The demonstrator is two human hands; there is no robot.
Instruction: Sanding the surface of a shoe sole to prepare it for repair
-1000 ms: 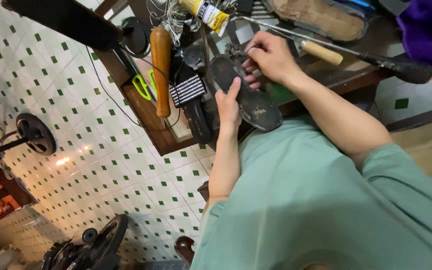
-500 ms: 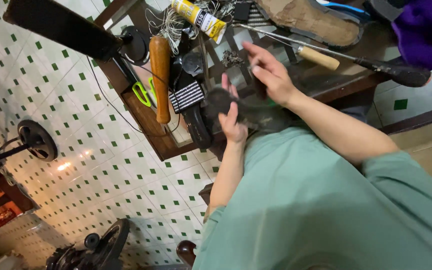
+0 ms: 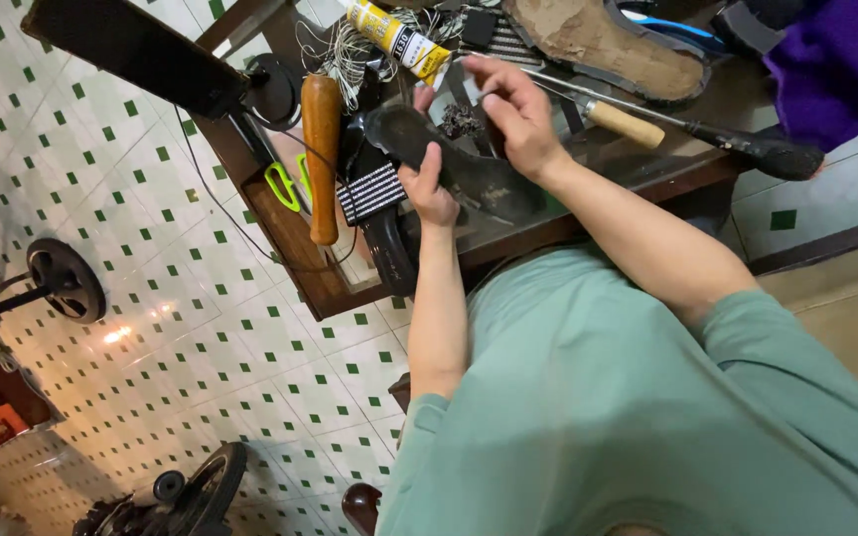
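Two hands meet on a dark shoe sole (image 3: 449, 164) held over the tabletop (image 3: 638, 169) in the upper middle of the frame. From below, the left hand (image 3: 431, 191) clasps the sole's near edge, thumb laid on its top face. From the right, the right hand (image 3: 516, 111) has its fingers curled down onto the sole's far part; whether they pinch anything small cannot be told. Just left of the sole a striped black-and-white brush (image 3: 370, 193) lies, and beside it a wooden handle (image 3: 322, 154) with green-handled scissors (image 3: 285, 186) further left. At the upper edge sits a yellow glue tube (image 3: 396, 35) on tangled thread, and a brown insole (image 3: 603, 40) lies to the upper right. Right of the hands a hammer (image 3: 687, 134) stretches across.
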